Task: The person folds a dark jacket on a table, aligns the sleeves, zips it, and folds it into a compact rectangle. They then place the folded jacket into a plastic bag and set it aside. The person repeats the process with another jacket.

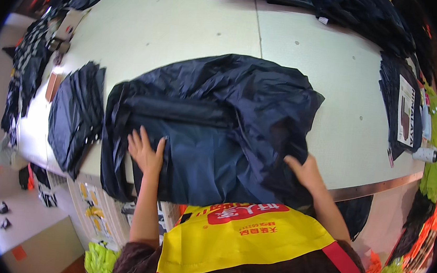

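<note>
A large piece of dark navy, shiny thin fabric [196, 150] lies crumpled over the near edge of the white table in front of me. A thick fold runs across its left half, with a flatter blue panel below. On that panel's left part my left hand [146, 153] rests open, palm down, fingers spread. At the fabric's right edge is my right hand [305, 171], its thumb over the cloth and the other fingers mostly hidden beyond the edge; it appears to grip there. Whether the fabric is a finished garment, I cannot tell.
The white table [186, 33] carries a stack of dark folded fabric [75, 117] at left and a dark pile [340, 14] at the far side. Dark packs with a printed card [405, 110] and a pale roll [425, 154] lie at right. Yellow-green cloth [436, 157] hangs beyond.
</note>
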Available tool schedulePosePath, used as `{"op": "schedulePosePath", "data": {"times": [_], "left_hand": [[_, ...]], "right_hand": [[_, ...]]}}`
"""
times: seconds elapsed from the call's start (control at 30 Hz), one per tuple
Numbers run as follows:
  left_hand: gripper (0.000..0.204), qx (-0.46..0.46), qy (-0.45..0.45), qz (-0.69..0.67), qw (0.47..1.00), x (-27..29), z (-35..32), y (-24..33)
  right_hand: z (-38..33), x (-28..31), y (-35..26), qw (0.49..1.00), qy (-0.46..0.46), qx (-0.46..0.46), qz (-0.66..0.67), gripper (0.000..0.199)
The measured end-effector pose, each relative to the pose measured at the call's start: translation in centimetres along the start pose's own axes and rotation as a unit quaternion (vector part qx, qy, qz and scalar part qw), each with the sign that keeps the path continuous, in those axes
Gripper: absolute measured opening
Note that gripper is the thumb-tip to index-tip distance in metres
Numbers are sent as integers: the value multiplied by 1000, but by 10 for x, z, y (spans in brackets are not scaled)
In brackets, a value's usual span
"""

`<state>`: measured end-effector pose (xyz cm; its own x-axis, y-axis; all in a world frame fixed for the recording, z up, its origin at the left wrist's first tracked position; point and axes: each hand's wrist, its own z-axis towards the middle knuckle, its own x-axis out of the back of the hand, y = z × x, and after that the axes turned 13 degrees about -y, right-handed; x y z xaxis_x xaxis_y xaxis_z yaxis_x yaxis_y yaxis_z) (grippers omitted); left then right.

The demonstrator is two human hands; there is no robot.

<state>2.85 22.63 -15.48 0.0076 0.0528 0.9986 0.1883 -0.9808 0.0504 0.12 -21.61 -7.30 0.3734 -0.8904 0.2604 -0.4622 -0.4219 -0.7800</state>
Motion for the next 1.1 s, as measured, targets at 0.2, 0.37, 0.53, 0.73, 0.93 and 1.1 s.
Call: {"op": "schedulePosePath", "data": {"times": [0.2, 0.37, 0.53, 0.73, 0.93, 1.1], "left_hand": [[71, 45, -27, 27, 998, 1, 40, 37], [63, -115, -5, -184, 976, -15, 61, 68], [75, -38, 87, -274, 957, 12, 31, 68], [76, -130, 152, 27, 979, 62, 69, 111], [22, -217, -161, 15, 963, 78, 151, 97], [15, -436, 57, -42, 897, 174, 263, 89]], "right_hand": [[67, 154, -45, 968, 189, 127, 108, 58], [122, 231, 1, 918, 233, -40, -319, 72], [81, 171, 0, 879, 271, 231, -316, 70], [66, 148, 47, 801, 252, 124, -529, 37], [20, 178, -23, 927, -18, 115, -357, 26], [-25, 183, -87, 986, -1, 157, 63, 25]]}}
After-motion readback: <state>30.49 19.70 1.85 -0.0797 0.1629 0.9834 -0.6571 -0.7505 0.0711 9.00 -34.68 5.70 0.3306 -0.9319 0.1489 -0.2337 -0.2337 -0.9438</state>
